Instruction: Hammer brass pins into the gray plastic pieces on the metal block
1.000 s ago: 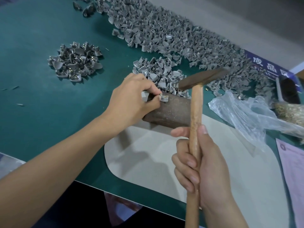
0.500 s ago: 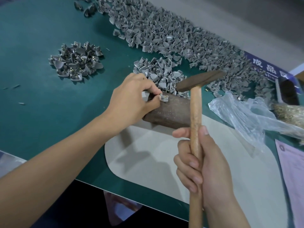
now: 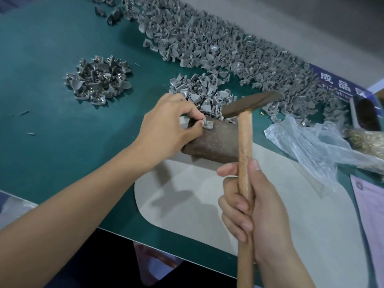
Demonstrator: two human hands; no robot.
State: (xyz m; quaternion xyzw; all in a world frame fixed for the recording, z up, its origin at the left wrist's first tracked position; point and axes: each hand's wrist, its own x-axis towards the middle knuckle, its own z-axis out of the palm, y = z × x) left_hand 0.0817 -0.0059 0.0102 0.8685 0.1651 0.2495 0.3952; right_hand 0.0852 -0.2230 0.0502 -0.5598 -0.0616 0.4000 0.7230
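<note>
Head view | left hand (image 3: 166,129) pinches small gray plastic piece (image 3: 207,127) on top of rusty rounded metal block (image 3: 214,142), mid-desk | right hand (image 3: 255,206) clenched round grainy wooden hammer (image 3: 245,142) handle, dark head poised above block | ridged gray heaps (image 3: 207,44) along far edge

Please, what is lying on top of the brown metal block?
One gray plastic piece with brass pins showing sits on the metal block, pinched by the left hand. The fingers cover its left edge. The hammer hides the block's right part.
</note>
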